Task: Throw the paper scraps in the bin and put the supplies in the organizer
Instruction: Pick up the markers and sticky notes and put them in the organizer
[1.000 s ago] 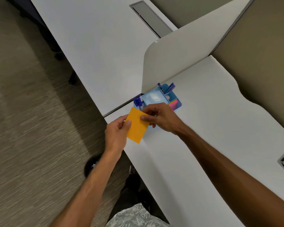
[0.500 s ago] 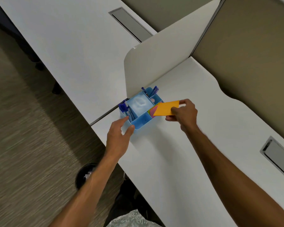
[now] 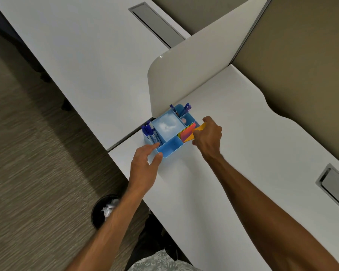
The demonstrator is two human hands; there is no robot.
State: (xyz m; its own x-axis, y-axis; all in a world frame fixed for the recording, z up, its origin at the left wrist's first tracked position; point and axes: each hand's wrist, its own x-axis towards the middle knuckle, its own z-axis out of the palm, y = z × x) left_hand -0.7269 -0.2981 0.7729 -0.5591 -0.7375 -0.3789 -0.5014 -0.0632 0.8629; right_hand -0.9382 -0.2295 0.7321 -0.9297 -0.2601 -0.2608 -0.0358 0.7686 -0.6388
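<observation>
A light blue organizer (image 3: 171, 148) with several compartments stands at the near corner of the white desk (image 3: 233, 153). Blue pens (image 3: 150, 132) stand in its left slot and more pens (image 3: 185, 109) in the far one. My right hand (image 3: 208, 136) pinches an orange sticky-note pad (image 3: 201, 127) and holds it in the right compartment against a stack of coloured notes (image 3: 186, 133). My left hand (image 3: 145, 165) rests against the organizer's near left corner, thumb and fingers apart. A black bin (image 3: 100, 210) with crumpled white paper scraps (image 3: 109, 208) sits on the floor below.
A white divider panel (image 3: 194, 75) rises just behind the organizer. A second white desk (image 3: 76, 55) lies to the left with a grey cable hatch (image 3: 157, 24). Another hatch (image 3: 335, 184) is set into my desk at the right. Carpet covers the floor at left.
My right hand carried the orange pad from in front of the organizer into its right compartment. My left hand let go of the pad and moved onto the organizer's near corner.
</observation>
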